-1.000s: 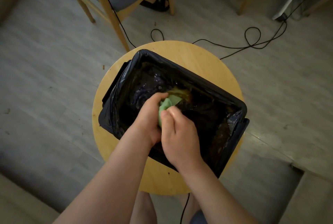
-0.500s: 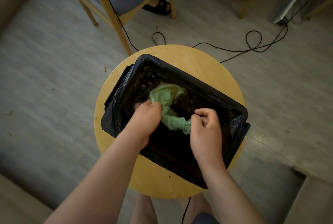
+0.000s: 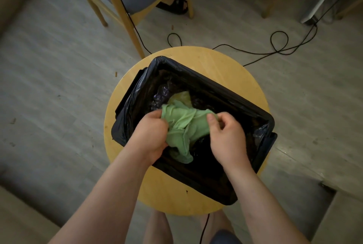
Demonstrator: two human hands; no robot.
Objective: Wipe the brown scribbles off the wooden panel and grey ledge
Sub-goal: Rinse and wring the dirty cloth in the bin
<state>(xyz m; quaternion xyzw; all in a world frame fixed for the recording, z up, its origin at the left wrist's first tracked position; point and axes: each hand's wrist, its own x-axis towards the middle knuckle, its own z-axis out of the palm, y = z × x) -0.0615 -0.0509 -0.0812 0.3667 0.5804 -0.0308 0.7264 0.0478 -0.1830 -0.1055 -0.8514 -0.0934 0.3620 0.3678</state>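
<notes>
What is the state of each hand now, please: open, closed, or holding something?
Left hand: closed, gripping the green cloth.
Right hand: closed, pinching the other end of the same cloth.

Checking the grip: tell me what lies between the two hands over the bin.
The head view shows the green cloth spanning that gap: the left hand grips one end, the right hand pinches the other, above the black-lined bin.
</notes>
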